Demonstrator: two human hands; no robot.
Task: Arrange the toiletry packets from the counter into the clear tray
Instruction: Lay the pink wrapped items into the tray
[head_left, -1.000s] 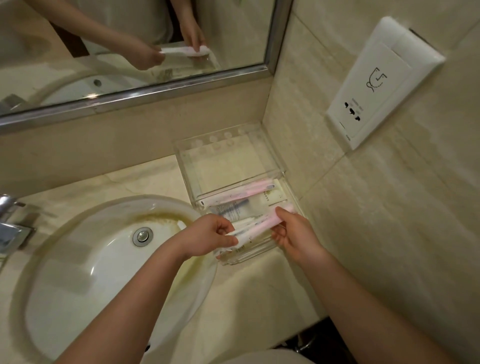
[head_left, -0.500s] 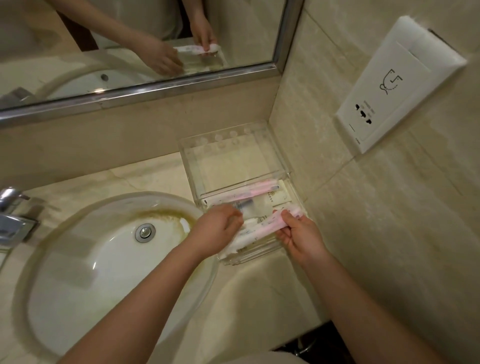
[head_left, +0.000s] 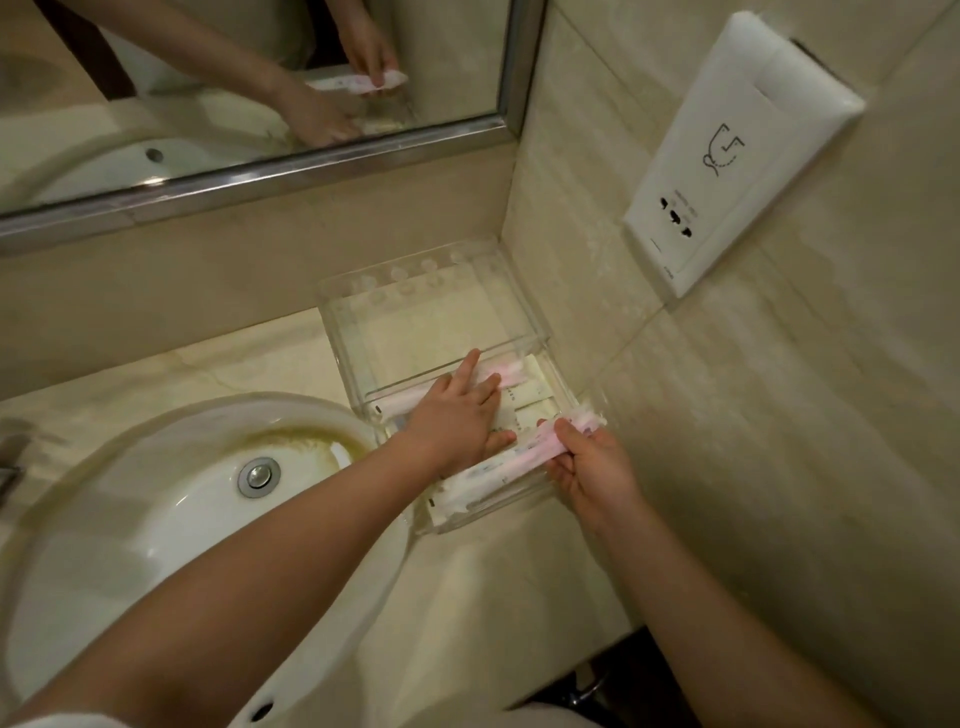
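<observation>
Head view: right hand grips pink packet, its print unreadable.

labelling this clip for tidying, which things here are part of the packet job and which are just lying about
Job: clear tray; held pink packet in right hand; far pink packet under left hand; white packets in the tray.
Lying about: sink; drain; mirror; wall socket panel.

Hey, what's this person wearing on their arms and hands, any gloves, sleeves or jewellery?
Nothing visible: the left hand and right hand are ungloved, with no rings or watch showing, and the left forearm and right forearm have no sleeves.
</observation>
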